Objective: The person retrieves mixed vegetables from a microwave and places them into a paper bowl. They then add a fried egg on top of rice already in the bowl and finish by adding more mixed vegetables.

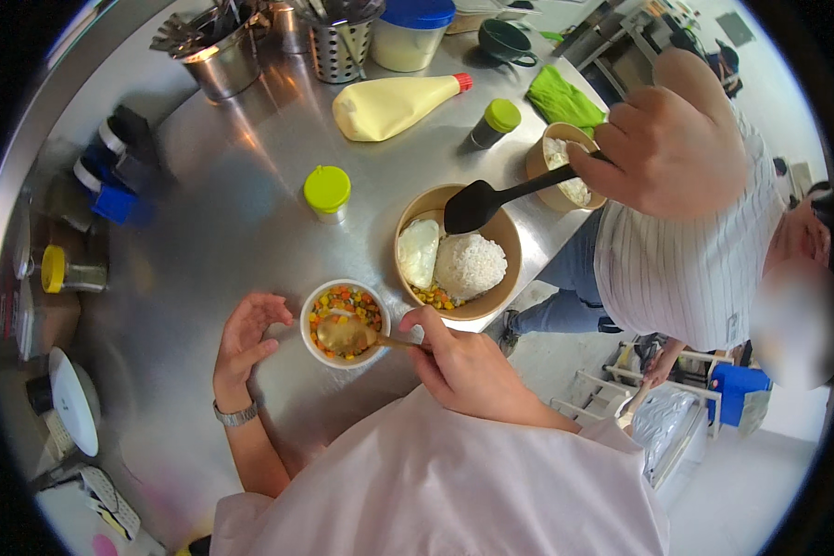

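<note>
From one white bowl [346, 362], two brown bowls [508, 232] [535, 164] lie toward two o'clock, two lime-lidded shakers [328, 193] [498, 123] toward twelve and one. There is one gold spoon [345, 336], one black spatula [477, 206].

The left hand [241, 343] is loosely spread, fingers [265, 304] and thumb [261, 352] pointing toward the right hand [473, 366], which curls in a grip, its back uppermost.

Loose pale-pink top [435, 491], short sleeves [239, 521]; silver linked metal band [236, 415], left wrist; hands [477, 371] bare.

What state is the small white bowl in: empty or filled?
Not empty: diced vegetables show inside the bowl; I cannot tell how deep.
</note>
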Demonstrator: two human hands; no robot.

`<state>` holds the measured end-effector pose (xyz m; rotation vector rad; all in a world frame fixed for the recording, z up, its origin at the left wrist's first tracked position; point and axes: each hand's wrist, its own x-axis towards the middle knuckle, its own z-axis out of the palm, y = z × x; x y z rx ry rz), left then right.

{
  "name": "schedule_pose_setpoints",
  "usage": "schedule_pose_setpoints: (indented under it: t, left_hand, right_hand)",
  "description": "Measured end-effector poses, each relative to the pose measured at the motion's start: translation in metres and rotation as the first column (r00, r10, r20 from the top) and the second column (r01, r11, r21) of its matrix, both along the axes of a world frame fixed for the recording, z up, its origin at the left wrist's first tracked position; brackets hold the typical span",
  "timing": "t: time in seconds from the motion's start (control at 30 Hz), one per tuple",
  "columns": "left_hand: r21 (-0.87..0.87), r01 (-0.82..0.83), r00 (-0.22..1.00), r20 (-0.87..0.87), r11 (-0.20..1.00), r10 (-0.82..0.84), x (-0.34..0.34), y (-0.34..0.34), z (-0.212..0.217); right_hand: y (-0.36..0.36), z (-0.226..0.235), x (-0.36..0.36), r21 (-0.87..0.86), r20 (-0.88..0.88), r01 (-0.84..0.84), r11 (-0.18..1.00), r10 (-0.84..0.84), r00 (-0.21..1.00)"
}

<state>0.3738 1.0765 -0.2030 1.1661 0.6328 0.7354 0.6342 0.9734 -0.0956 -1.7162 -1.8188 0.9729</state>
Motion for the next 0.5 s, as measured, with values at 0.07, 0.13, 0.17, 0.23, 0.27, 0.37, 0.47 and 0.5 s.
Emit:
schedule_pose_setpoints:
  t: [0.07,0.13,0.17,0.23,0.27,0.37,0.47,0.5]
  left_hand:
    - [-0.003,-0.013,1.000,-0.025,1.000,0.013,0.0003,-0.0001,-0.0003]
    - [-0.017,-0.021,1.000,-0.013,1.000,0.020,0.0012,-0.0005,-0.0003]
    - [-0.013,-0.027,1.000,-0.014,1.000,0.027,0.0016,-0.0005,-0.0001]
    - [-0.017,-0.024,1.000,0.009,1.000,0.024,0.0020,-0.0009,0.0004]
    - [-0.016,-0.025,1.000,0.017,1.000,0.026,0.0019,-0.0012,0.0008]
    - [-0.002,-0.021,1.000,-0.001,1.000,0.021,0.0021,-0.0012,0.0009]
    - [-0.006,-0.012,1.000,0.004,1.000,0.012,0.0019,-0.0012,0.0007]
    - [-0.005,-0.010,1.000,0.003,1.000,0.010,0.0018,-0.0013,0.0006]
  right_hand:
    - [0.0000,-0.0008,-0.0002,-0.011,-0.019,0.002,1.000,-0.002,1.000]
    - [-0.0007,-0.0007,0.0002,-0.010,-0.015,-0.002,1.000,0.002,1.000]
    - [-0.0009,-0.0006,0.0008,-0.001,-0.001,-0.008,1.000,0.008,1.000]
    - [-0.0001,-0.0014,-0.0003,0.030,0.019,-0.017,0.999,0.016,1.000]
    - [0.0006,-0.0023,-0.0015,0.051,0.022,-0.019,0.998,0.018,1.000]
    - [0.0025,-0.0063,-0.0053,0.053,0.024,-0.047,0.998,0.045,0.999]
    - [0.0013,-0.0093,-0.0060,0.031,-0.001,-0.070,0.997,0.070,0.998]
    - [0.0004,-0.0097,-0.0052,0.024,-0.024,-0.075,0.997,0.075,0.997]
